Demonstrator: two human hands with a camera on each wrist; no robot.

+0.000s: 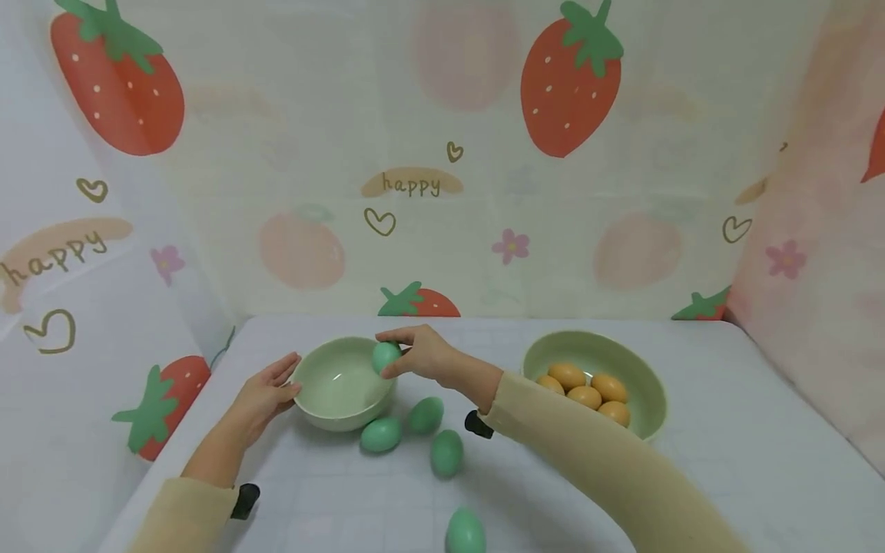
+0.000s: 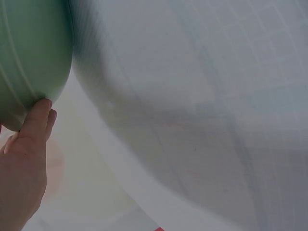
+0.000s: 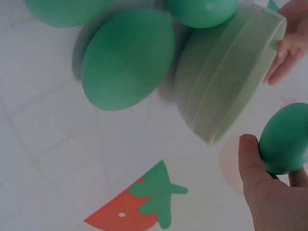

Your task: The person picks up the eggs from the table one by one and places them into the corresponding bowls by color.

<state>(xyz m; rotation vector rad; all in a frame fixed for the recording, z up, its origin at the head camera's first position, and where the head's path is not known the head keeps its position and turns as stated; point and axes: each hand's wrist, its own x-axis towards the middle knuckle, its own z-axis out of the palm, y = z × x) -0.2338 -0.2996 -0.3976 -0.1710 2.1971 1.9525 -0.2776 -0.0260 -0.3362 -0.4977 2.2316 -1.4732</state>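
My right hand (image 1: 427,355) pinches a green egg (image 1: 386,357) between thumb and fingers, over the right side of a pale green bowl (image 1: 339,388). In the right wrist view this egg (image 3: 288,139) is beside the bowl's rim. My left hand (image 1: 266,390) holds the bowl's left side, thumb at the rim and fingers along the outer wall. The left wrist view shows those fingertips against the outer wall of the bowl (image 2: 36,53). The bowl's visible inside holds nothing. Several green eggs lie on the table; one (image 1: 381,435) is close by the bowl's front, another (image 1: 426,415) just right of it.
At the right stands a second green bowl (image 1: 646,376) with several brown eggs (image 1: 585,397) inside, partly hidden by my right sleeve. Another green egg (image 1: 446,453) lies mid-table, and one (image 1: 466,531) near the front edge. A strawberry-print cloth (image 1: 484,253) hangs behind the table.
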